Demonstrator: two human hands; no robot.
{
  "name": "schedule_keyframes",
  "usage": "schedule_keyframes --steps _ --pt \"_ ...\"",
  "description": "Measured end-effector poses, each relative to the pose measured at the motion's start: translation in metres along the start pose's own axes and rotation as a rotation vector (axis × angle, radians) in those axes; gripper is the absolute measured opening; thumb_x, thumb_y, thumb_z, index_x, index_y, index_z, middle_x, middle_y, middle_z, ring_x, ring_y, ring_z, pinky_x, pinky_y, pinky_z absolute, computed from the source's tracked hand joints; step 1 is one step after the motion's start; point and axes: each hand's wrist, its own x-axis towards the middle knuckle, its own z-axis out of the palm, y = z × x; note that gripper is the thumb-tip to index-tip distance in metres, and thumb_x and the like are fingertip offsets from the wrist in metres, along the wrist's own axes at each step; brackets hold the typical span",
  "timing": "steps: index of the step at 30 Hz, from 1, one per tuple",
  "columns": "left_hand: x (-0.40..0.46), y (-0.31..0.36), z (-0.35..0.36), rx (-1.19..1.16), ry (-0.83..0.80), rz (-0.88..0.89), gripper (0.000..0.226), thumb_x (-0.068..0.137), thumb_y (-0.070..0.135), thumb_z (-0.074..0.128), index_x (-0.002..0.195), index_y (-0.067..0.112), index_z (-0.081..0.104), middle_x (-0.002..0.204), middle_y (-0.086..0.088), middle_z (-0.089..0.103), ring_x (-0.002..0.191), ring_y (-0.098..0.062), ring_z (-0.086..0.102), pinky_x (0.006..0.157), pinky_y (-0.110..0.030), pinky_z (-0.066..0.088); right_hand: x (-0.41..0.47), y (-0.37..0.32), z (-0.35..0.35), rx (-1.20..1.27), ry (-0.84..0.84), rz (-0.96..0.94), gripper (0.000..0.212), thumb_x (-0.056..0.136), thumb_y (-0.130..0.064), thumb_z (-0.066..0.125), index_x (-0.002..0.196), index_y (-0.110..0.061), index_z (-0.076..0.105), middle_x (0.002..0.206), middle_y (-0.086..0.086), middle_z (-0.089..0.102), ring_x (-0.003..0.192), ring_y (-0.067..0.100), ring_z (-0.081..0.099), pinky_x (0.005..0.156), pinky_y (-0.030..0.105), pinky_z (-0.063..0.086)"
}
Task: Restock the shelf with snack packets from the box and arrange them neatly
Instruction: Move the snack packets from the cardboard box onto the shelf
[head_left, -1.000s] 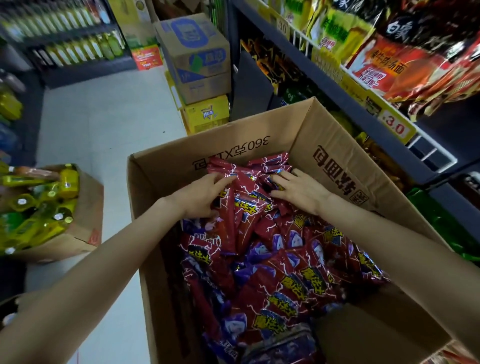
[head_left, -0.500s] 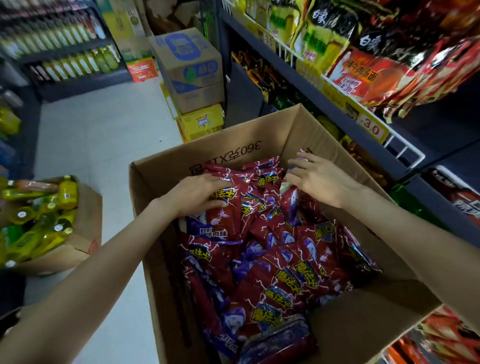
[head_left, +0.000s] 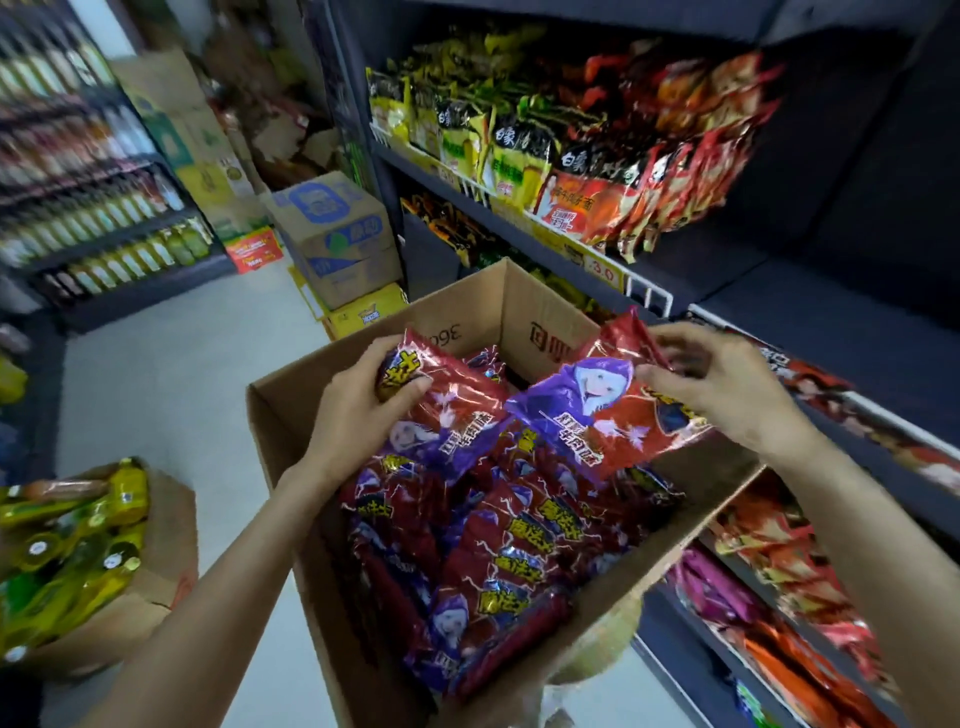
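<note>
Bottles (head_left: 72, 540) in yellow-green fill an open carton on the floor at far left. Next, the left hand (head_left: 358, 415) has its grip curled round the end of a red-and-purple snack packet (head_left: 447, 410) lifted above the cardboard box (head_left: 291, 431). More packets lie heaped inside. The right hand (head_left: 727, 389) pinches the top edge of a second packet (head_left: 597, 415), raised toward the shelf (head_left: 831, 332). These foil packets look light, soft and slippery; holding the crimped end seam seems safer than squeezing the brittle contents.
</note>
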Motion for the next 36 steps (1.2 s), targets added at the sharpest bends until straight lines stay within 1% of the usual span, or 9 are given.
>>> schedule_keyframes --steps 4,7,11,14,16,18,20,26,36 --pt "-0.017 0.065 0.007 -0.14 0.051 0.088 0.037 0.086 0.035 0.064 0.12 0.03 0.05 0.1 0.023 0.062 0.089 0.01 0.061 0.077 -0.012 0.049 -0.065 -0.017 -0.056 0.062 0.157 0.004 0.011 0.08 -0.026 0.072 0.089 -0.022 0.069 0.084 0.003 0.073 0.08 0.02 0.07 0.076 0.038 0.053" --pt "-0.032 0.116 0.025 -0.147 0.087 0.205 0.037 0.085 0.036 0.064 0.119 0.031 0.049 0.099 0.025 0.059 0.089 0.014 0.058 0.073 -0.006 0.046 -0.118 -0.021 -0.1 0.029 0.351 -0.024 0.007 0.082 -0.024 0.071 0.088 -0.025 0.068 0.084 -0.007 0.072 0.076 0.011 0.069 0.075 0.036 0.054" --pt "-0.05 0.172 0.066 -0.148 0.101 0.365 0.047 0.083 0.046 0.065 0.122 0.023 0.054 0.107 0.009 0.066 0.095 -0.005 0.064 0.083 -0.027 0.053 -0.181 -0.015 -0.15 -0.098 0.602 -0.045 0.006 0.084 -0.027 0.07 0.081 -0.025 0.065 0.075 -0.018 0.068 0.067 0.001 0.063 0.065 0.024 0.051" --pt "-0.055 0.218 0.103 -0.128 0.102 0.472 0.051 0.082 0.047 0.064 0.12 0.013 0.06 0.103 0.001 0.07 0.092 -0.014 0.066 0.081 -0.03 0.051 -0.223 -0.006 -0.18 -0.307 0.781 -0.069 0.011 0.086 -0.025 0.068 0.095 -0.02 0.065 0.07 -0.024 0.062 0.067 -0.005 0.059 0.061 0.006 0.042" --pt "-0.056 0.247 0.128 -0.127 0.103 0.533 0.052 0.082 0.048 0.061 0.118 0.011 0.063 0.099 -0.002 0.071 0.087 -0.016 0.067 0.077 -0.029 0.05 -0.249 0.004 -0.2 -0.495 0.866 -0.092 0.022 0.086 -0.02 0.069 0.107 -0.012 0.067 0.085 -0.015 0.064 0.074 0.002 0.059 0.066 0.007 0.042" --pt "-0.059 0.273 0.153 -0.124 0.095 0.59 0.048 0.083 0.046 0.06 0.116 0.011 0.064 0.098 -0.004 0.071 0.086 -0.019 0.067 0.076 -0.032 0.051 -0.272 0.016 -0.219 -0.65 0.922 -0.105 0.029 0.082 -0.01 0.07 0.111 -0.009 0.066 0.096 0.001 0.068 0.084 0.018 0.063 0.072 0.022 0.048" --pt "-0.064 0.297 0.175 -0.137 0.087 0.62 0.045 0.083 0.042 0.064 0.114 0.01 0.064 0.097 -0.005 0.07 0.085 -0.021 0.067 0.076 -0.033 0.053 -0.292 0.031 -0.237 -0.842 0.939 -0.113 0.03 0.081 -0.008 0.071 0.111 -0.011 0.067 0.098 0.005 0.069 0.087 0.024 0.065 0.068 0.033 0.051" --pt "-0.081 0.359 0.233 -0.107 0.122 0.845 0.034 0.08 0.028 0.073 0.108 0.012 0.067 0.092 -0.005 0.07 0.081 -0.021 0.066 0.068 -0.028 0.05 -0.345 0.072 -0.274 -1.243 0.847 -0.134 0.023 0.077 -0.003 0.067 0.1 -0.007 0.07 0.09 0.008 0.07 0.078 0.025 0.067 0.052 0.027 0.048" --pt "-0.117 0.451 0.311 -0.109 0.047 1.148 0.033 0.068 0.014 0.082 0.099 0.019 0.073 0.087 0.003 0.073 0.08 -0.014 0.068 0.063 -0.023 0.05 -0.367 0.124 -0.267 -1.362 0.636 -0.045 0.033 0.063 -0.001 0.08 0.094 -0.012 0.07 0.09 0.003 0.07 0.079 0.024 0.065 0.062 0.031 0.054"
